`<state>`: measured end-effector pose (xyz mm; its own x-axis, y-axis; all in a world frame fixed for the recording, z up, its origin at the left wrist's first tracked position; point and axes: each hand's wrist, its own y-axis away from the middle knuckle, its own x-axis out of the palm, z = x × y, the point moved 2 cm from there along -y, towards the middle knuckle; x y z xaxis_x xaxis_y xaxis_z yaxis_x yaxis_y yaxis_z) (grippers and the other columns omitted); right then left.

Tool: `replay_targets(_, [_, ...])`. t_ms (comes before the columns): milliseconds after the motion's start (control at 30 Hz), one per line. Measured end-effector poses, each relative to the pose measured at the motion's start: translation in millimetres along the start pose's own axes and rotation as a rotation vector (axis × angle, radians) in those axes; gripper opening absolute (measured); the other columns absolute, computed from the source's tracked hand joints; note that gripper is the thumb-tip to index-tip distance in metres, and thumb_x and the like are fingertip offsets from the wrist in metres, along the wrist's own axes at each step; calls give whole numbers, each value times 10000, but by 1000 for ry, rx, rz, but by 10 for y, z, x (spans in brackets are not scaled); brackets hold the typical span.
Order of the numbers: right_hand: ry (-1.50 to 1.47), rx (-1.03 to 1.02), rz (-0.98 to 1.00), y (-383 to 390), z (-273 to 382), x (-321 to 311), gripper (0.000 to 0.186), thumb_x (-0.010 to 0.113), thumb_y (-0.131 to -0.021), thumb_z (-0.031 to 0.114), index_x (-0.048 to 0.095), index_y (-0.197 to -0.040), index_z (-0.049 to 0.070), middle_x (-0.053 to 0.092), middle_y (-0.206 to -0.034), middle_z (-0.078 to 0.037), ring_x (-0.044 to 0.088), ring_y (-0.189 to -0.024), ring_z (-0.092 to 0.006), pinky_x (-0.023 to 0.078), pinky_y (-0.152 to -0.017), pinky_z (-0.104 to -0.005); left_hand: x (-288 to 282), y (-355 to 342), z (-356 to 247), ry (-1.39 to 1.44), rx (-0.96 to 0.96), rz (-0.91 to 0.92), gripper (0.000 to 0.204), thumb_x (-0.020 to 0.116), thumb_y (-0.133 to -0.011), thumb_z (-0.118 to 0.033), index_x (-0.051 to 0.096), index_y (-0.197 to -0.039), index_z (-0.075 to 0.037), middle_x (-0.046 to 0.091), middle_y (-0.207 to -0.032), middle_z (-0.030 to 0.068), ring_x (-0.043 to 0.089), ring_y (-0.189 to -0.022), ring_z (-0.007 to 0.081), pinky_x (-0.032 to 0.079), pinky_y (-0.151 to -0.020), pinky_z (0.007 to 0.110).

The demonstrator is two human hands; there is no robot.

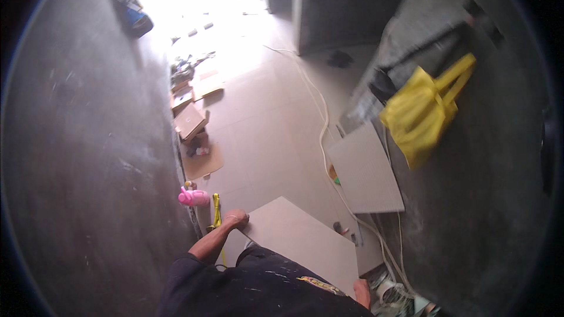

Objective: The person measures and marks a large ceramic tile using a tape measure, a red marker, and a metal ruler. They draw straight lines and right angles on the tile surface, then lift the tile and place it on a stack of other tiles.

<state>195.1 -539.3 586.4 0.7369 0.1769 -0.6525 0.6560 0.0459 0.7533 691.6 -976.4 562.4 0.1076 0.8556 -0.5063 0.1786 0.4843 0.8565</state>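
I carry a large pale beige floor tile [302,239] flat in front of my body. My left hand [235,219] grips its far left corner, fingers curled over the edge. My right hand [362,291] holds the tile's near right corner, only partly visible past my dark paint-flecked clothing. The tile hovers above a tiled floor [264,135] of the same colour.
A second tile [365,170] leans against the grey right wall, under a hanging yellow bag [426,111]. A white cable [322,135] runs along the floor. Cardboard pieces [191,120] and a pink bottle [192,198] line the left wall. Bright doorway light lies ahead.
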Motion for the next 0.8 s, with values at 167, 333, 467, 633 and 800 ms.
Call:
replay_targets(167, [812, -393, 88, -338, 2260, -515, 387, 556, -978, 200, 771, -1197, -36, 714, -1310, -273, 678, -1270, -429, 539, -1067, -494, -462, 199, 869, 137, -90, -13, 379, 640, -870, -250, 799, -1161, -66, 766, -1216, 219, 739, -1139, 408, 595, -959, 513])
replay_targets(333, [822, -605, 49, -812, 4274, -822, 407, 544, -984, 245, 777, -1175, -29, 718, -1285, -279, 679, -1251, -455, 533, -1070, -494, -779, 213, 1139, 432, -436, -36, 472, 484, -1015, -315, 771, -1227, -7, 723, -1325, 240, 691, -1250, 414, 538, -1072, 501])
replay_targets(467, [1000, -819, 25, -1270, 6022, -894, 341, 630, -888, 177, 812, -1132, 23, 766, -1234, -210, 751, -1142, -396, 603, -939, -494, -1202, -130, 1228, 658, -700, -67, 504, 495, -999, -346, 755, -1281, -20, 698, -1389, 230, 655, -1329, 387, 518, -1111, 480])
replay_targets(633, [1225, -912, 21, -1588, 7984, -1178, 356, 638, -890, 193, 812, -1155, 33, 767, -1243, -202, 748, -1155, -381, 596, -960, -470, -1972, -362, 1126, 640, -656, 45, 481, 531, -986, -301, 734, -1338, -42, 679, -1439, 203, 638, -1357, 390, 520, -1115, 499])
replay_targets(800, [1391, -954, -18, -1510, 9874, -1489, 348, 644, -873, 200, 823, -1135, 58, 773, -1233, -194, 743, -1166, -379, 596, -971, -464, -2793, -818, 1020, 720, -721, -5, 431, 524, -1000, -215, 739, -1355, -100, 693, -1428, 177, 663, -1323, 396, 533, -1106, 521])
